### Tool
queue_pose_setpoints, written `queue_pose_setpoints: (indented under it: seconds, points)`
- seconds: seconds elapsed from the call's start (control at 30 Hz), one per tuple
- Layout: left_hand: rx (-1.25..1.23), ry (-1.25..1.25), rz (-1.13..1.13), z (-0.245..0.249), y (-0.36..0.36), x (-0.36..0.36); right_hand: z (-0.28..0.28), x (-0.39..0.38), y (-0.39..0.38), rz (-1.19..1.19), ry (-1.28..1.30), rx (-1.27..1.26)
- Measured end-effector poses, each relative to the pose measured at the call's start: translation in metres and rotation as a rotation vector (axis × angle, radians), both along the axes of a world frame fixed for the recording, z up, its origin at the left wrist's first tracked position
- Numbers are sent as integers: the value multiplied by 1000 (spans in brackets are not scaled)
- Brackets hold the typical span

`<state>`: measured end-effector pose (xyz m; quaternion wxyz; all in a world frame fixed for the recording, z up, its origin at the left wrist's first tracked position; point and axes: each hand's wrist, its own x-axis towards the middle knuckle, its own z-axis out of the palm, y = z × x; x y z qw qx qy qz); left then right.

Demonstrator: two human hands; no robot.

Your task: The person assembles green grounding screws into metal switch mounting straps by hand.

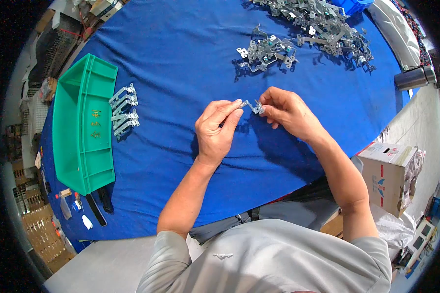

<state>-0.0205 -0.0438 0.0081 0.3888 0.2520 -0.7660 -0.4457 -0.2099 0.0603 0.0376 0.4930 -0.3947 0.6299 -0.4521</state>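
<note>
Between my two hands is a small bent metal bracket point(251, 105), held above the blue cloth. My left hand point(216, 128) pinches its left end between thumb and fingertips. At the other end, my right hand point(284, 110) is closed on the wider part with thumb and forefinger, which hide some of it. Several similar brackets point(125, 111) lie stacked in a row on the left, beside the green bin. Beyond my hands is a small heap of loose brackets point(266, 52), with a much larger pile of metal brackets point(327, 29) behind it.
A green plastic bin point(85, 122) stands at the left on the blue cloth point(181, 63). A blue crate point(352, 6) sits at the far right edge. A metal flask point(414, 78) is at the right. Below the table edge stands a cardboard box point(387, 176).
</note>
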Motion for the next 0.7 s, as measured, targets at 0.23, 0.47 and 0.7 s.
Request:
queue_pose_setpoints:
  seconds: [0.23, 0.47, 0.7]
  points:
    - [-62, -5, -26, 0, 1, -2, 5, -4, -2, 2, -189, 41]
    - [15, -10, -26, -5, 1, -2, -1, 0, -1, -136, -72, -60]
    - [395, 10, 37, -5, 2, 1, 13, 3, 3, 0, -99, -19]
